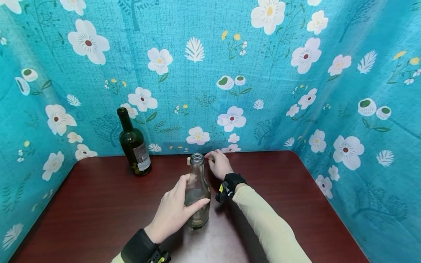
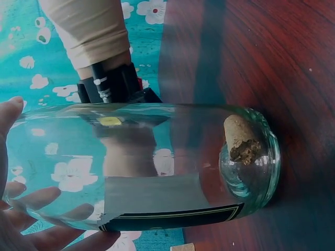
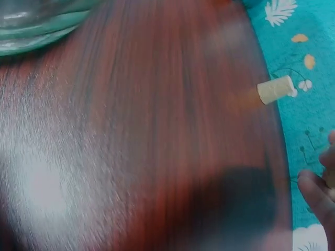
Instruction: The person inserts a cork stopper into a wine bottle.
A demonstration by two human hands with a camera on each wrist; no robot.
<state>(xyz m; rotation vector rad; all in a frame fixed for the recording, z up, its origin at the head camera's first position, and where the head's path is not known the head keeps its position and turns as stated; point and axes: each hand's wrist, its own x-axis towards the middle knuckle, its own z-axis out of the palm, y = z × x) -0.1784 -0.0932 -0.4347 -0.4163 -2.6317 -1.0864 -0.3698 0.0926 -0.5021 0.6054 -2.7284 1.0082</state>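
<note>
- Dark-red table (image 1: pixel 98 197): bears the work.
- Clear glass bottle (image 1: pixel 199 190): upright, near table's middle.
- Left hand (image 1: pixel 175 210): grasping bottle, thumb and fingers spread around it.
- Right hand (image 1: pixel 219 165): near far edge, pinching a partly seen tan piece (image 3: pixel 331 180).
- Corks: one inside bottle (image 2: pixel 241 137), another standing near far edge (image 3: pixel 275 90).

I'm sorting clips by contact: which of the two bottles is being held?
The clear bottle, held in the person's left grip; the dark green bottle stands untouched, farther back and to the left.
</note>
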